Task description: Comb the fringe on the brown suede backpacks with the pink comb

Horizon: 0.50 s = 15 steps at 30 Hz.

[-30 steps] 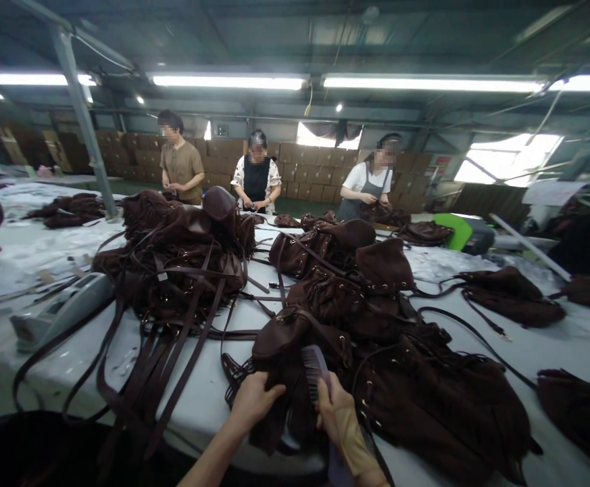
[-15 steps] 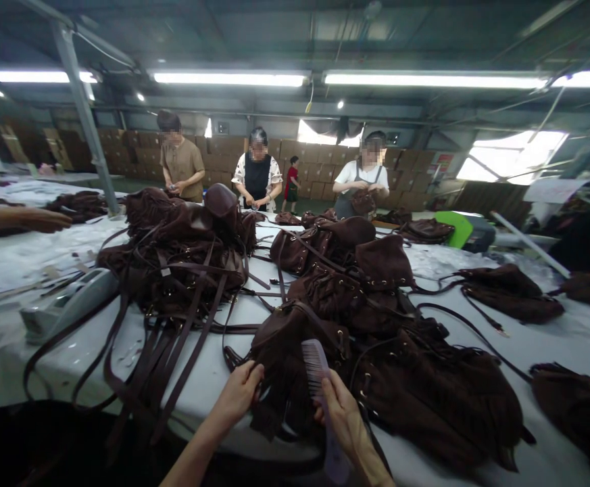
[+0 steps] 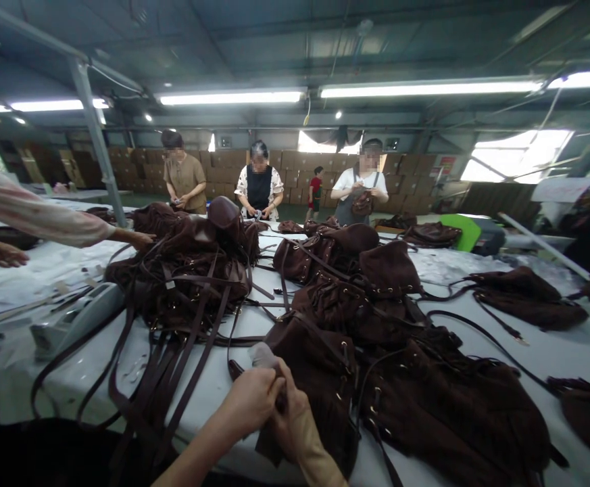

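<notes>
Left hand (image 3: 254, 400) now against right hand (image 3: 295, 414) at left side of bag (image 3: 320, 368), right gripping comb (image 3: 263, 356) — mostly covered, blurred —, left closed, on what I cannot tell, another person's sleeve (image 3: 36, 210) newly inside, cut off.

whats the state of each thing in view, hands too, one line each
left hand: fingers curled closed, against the right; contents hidden
right hand: closed in a grip on the comb
comb: held, one end showing, blurred
nearest brown bag: lying on the table, partly covered by hands
left bag pile: heaped, straps hanging loose
ceiling lights: lit
co-worker's hand: extended to the left bag pile
</notes>
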Tool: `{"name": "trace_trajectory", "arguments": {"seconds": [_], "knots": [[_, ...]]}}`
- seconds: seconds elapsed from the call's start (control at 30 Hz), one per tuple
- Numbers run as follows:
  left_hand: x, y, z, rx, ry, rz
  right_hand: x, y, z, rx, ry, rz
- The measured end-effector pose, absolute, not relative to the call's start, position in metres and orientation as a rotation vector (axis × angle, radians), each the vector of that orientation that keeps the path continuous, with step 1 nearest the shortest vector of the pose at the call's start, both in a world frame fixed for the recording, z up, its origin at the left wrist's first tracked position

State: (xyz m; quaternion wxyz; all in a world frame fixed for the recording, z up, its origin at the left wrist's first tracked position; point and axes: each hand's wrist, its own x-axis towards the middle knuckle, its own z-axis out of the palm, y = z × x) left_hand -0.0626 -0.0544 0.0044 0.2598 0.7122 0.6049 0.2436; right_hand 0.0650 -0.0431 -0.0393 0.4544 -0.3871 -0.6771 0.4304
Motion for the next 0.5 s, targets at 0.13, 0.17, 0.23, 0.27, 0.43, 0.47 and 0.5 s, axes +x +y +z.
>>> {"name": "trace_trajectory", "arguments": {"seconds": [0.13,0.17,0.23,0.27,0.43,0.47,0.5], "knots": [[-0.077,-0.054,0.029,1.908,1.505,0.843,0.059,-0.046,-0.049,-0.979,-1.418,1.45],[-0.084,-0.054,0.033,1.762,1.47,1.047,0.062,-0.046,-0.049,-0.995,-1.379,1.489],[-0.094,-0.054,0.035,1.383,1.394,1.435,0.069,-0.044,-0.046,-1.013,-1.28,1.576],[-0.095,-0.055,0.032,1.23,1.325,1.537,0.072,-0.043,-0.043,-1.009,-1.227,1.613],[-0.065,-0.055,0.001,1.175,0.819,1.233,0.084,-0.039,-0.021,-0.914,-1.068,1.707],[-0.056,-0.053,-0.005,1.225,0.76,1.187,0.086,-0.037,-0.015,-0.898,-1.072,1.697],[-0.048,-0.05,-0.01,1.289,0.725,1.141,0.089,-0.035,-0.009,-0.874,-1.094,1.68]]}}
